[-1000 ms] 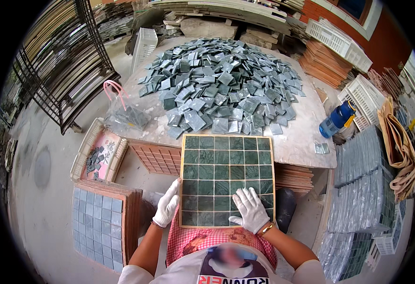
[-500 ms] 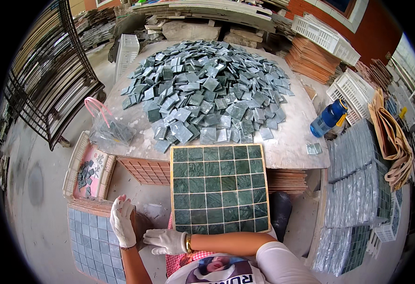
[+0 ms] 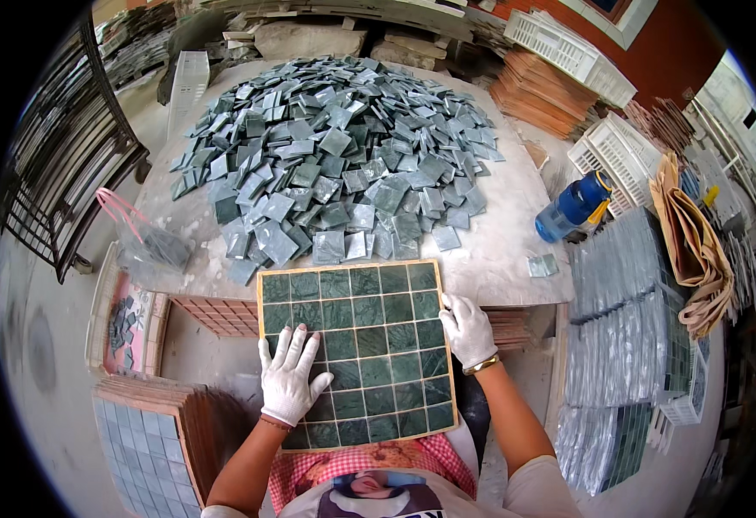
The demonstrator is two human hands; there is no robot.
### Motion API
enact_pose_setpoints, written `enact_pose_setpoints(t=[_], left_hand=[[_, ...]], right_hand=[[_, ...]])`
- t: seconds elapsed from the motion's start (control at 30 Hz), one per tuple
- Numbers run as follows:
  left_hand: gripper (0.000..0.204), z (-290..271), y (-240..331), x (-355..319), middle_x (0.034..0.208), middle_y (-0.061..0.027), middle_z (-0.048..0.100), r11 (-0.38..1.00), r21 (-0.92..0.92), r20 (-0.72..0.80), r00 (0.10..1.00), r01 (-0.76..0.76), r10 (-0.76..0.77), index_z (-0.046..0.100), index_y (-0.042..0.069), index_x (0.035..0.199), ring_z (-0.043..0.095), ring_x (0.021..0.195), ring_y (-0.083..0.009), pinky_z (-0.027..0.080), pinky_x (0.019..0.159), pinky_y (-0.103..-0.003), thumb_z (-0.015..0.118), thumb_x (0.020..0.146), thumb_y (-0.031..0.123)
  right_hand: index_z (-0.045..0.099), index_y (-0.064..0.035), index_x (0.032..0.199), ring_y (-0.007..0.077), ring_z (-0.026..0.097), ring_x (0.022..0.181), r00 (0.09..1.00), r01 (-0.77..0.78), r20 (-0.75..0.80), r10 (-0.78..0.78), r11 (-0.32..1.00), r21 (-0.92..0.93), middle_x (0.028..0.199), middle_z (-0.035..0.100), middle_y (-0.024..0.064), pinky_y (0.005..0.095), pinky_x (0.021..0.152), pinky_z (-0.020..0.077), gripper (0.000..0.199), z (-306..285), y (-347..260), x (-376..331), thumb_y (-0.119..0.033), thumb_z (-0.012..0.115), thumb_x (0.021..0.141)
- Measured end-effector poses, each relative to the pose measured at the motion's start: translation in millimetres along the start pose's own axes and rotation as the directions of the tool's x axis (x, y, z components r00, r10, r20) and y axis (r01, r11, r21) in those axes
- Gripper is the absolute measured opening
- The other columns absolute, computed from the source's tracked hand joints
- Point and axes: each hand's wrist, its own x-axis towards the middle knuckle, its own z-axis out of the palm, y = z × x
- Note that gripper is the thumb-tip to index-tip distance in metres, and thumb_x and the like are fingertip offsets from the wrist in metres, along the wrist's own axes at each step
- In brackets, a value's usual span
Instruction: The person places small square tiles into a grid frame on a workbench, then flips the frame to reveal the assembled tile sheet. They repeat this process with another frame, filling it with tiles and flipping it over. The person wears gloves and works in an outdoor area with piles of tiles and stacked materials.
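Note:
A wood-edged grid tray filled with dark green square tiles leans from my lap against the table's front edge. My left hand, in a white glove, lies flat on the tiles at the tray's left side with its fingers spread. At the right rim, my gloved right hand grips the edge, its fingers curled and some of them hidden. A large heap of loose grey-green stone tiles covers the table beyond the tray.
The pale table holds a blue bottle at right and a clear bag at left. Stacked tile panels stand at lower left, plastic-wrapped ones at right. A crate with tile pieces is at left.
Both hands have come from the tray's lower left onto the tray: the left onto its face, the right across to its right rim. The whole view has shifted slightly.

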Motion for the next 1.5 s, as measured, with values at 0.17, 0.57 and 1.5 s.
enact_pose_setpoints(t=[0.17,0.57,1.5], left_hand=[[0.066,-1,-17,37,0.145,-0.0116,0.036,1.000,0.022,-0.054,0.998,0.014,-0.013,0.043,0.013,0.137,0.032,0.134,-0.0321,0.016,0.111,-0.053,0.060,0.081,0.044],[0.058,0,-16,40,0.139,-0.0119,0.044,0.998,-0.042,-0.122,0.991,0.053,-0.058,0.050,0.009,0.129,0.038,0.130,-0.0316,0.019,0.111,-0.051,0.065,0.079,0.036],[0.027,-23,-13,-13,0.080,-0.0066,0.062,-0.496,-0.801,0.527,0.786,0.334,-0.322,0.052,0.002,0.103,0.057,0.062,-0.0111,0.047,0.055,-0.022,0.052,0.095,0.027]], right_hand=[[0.062,-0.0129,0.093,0.0249,0.061,0.076,0.927,0.221,0.305,-0.216,0.975,0.016,0.083,0.059,0.0054,0.0349,0.069,0.0515,0.010,2,-44,9,-0.016,0.058,0.085],[0.054,-0.0084,0.097,0.0309,0.060,0.091,0.801,-0.029,0.598,0.038,0.999,-0.025,0.095,0.058,0.0117,0.0400,0.077,0.0500,0.028,-10,-66,32,-0.023,0.069,0.079],[0.058,0.0024,0.105,0.0138,0.065,0.078,0.950,-0.301,0.293,0.106,0.556,0.775,0.101,0.065,0.0123,0.0252,0.067,0.0519,0.029,8,-125,-39,0.007,0.063,0.077]])
